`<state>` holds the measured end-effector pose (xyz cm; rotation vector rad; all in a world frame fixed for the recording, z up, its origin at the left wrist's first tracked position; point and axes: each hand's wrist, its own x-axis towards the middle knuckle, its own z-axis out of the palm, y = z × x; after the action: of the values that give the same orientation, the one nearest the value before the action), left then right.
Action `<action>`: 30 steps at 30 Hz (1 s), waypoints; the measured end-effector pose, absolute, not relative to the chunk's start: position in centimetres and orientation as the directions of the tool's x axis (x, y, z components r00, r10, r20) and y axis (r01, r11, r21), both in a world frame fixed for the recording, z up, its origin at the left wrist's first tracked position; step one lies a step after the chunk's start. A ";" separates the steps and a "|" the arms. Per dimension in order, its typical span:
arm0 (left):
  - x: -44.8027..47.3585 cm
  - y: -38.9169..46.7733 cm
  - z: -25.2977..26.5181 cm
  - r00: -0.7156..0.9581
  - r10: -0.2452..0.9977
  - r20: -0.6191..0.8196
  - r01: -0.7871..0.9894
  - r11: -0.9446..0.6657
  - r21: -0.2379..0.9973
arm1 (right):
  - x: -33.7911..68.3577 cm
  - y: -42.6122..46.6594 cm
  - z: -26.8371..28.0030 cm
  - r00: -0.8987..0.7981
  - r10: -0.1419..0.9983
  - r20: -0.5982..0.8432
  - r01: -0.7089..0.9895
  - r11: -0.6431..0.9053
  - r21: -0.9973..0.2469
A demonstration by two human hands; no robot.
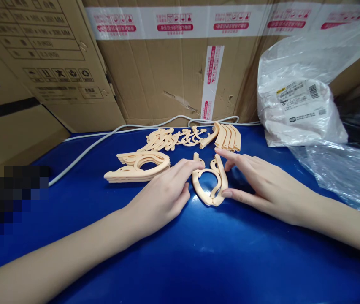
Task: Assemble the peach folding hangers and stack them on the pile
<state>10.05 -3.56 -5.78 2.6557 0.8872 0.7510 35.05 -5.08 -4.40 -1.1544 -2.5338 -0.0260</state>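
Note:
A beige plastic folding hanger (pixel 226 185) lies on the blue tabletop between my hands, its two arms folded up into a loop with the ends pointing away from me. My left hand (pixel 167 190) has its fingers bent together, with the fingertips on the upper part of the left arm and the thumb tucked below. On the other side, my right hand (pixel 258 181) spreads its thumb and index finger. The thumb touches the lower right edge and the index fingertip reaches the top of the right arm. Left of these lies a stack of similar folded hangers (pixel 138 174).
Behind the hands are a heap of loose curved beige pieces (pixel 173 138) and a row of curved arm pieces (pixel 228 137). A white cable (pixel 87 159) runs along the back. Cardboard boxes (pixel 163 67) wall the far side; a plastic bag (pixel 300 105) sits at right.

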 end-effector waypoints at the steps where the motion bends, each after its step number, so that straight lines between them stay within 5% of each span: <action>1: 10.0 -3.6 -5.8 0.686 0.616 0.388 0.491 -0.785 0.379 | 35.0 -5.1 -4.4 -0.601 0.729 0.327 0.738 0.663 -0.121; 12: 10.0 -3.8 -5.8 0.805 0.529 0.269 0.416 -0.826 0.380 | 35.0 -5.0 -4.7 -0.604 0.738 0.300 0.761 0.646 -0.056; 22: 10.3 -4.0 -5.4 0.752 0.552 0.361 0.502 -0.834 0.229 | 35.7 -4.9 -4.8 -0.659 0.722 0.212 0.692 0.692 -0.204; 30: 10.3 -4.0 -5.4 0.745 0.562 0.358 0.515 -0.827 0.226 | 35.8 -4.4 -4.7 -0.601 0.756 0.260 0.738 0.650 -0.181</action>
<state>10.27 -3.98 -5.38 2.8285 0.8757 0.6358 35.76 -4.36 -4.66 -1.1945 -2.5576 0.0776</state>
